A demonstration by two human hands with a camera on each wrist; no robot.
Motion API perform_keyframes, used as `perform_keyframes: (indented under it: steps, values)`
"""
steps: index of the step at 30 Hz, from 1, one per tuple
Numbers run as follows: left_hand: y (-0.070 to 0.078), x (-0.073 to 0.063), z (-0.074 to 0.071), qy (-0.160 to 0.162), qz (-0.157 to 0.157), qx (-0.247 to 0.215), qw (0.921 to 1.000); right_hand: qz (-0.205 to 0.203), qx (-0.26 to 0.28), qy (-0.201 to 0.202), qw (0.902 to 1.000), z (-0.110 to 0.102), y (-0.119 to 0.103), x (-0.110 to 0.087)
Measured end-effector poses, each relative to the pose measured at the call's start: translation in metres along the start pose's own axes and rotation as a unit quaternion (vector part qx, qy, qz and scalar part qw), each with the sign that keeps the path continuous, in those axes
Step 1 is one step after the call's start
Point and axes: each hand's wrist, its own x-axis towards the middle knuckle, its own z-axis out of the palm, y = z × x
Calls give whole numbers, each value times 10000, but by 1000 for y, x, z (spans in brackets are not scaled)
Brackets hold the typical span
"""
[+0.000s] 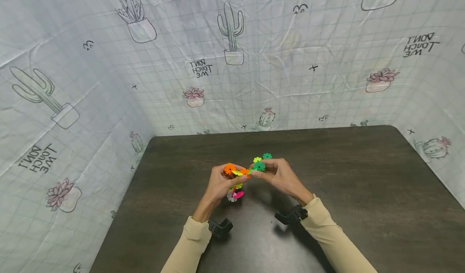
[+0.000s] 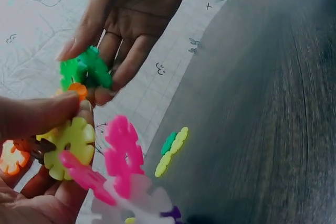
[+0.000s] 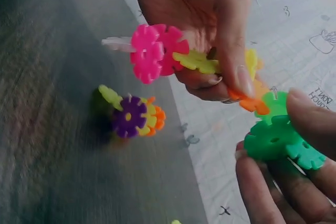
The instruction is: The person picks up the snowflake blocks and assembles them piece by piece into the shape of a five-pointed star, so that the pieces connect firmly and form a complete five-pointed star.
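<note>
A chain of flower-shaped plastic discs joined by their slots spans both hands above the table. My left hand (image 1: 217,184) pinches an orange disc (image 3: 255,100) between thumb and fingers. Yellow discs (image 2: 71,148), pink discs (image 2: 124,153) and a whitish disc (image 2: 136,198) hang from that side. With thumb and fingertips, my right hand (image 1: 283,178) grips joined green discs (image 3: 273,137). Edge to edge, the green and orange discs meet between the two hands; the fingertips partly hide the slot there.
Beyond the right hand, a lime disc (image 1: 257,159) and a green disc (image 1: 267,156) lie on the dark table (image 1: 345,164). A cluster with a purple disc (image 3: 129,115) sits below the hands. Patterned cloth (image 1: 232,87) hangs around the table's back and sides.
</note>
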Motion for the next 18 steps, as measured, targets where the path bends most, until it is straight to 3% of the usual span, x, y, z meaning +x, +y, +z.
perform_keyframes:
  steps: [4, 9, 18]
  values:
    - [-1, 0, -1, 101, -138, -242, 9996, 139, -119, 218, 9996, -2, 0, 1]
    - [0, 0, -1, 324, -242, -442, 9982, 56, 374, 432, 9983, -4, 2, 1]
    - [4, 1, -4, -640, -514, 80, 9966, -42, 360, 622, 9974, -3, 4, 2]
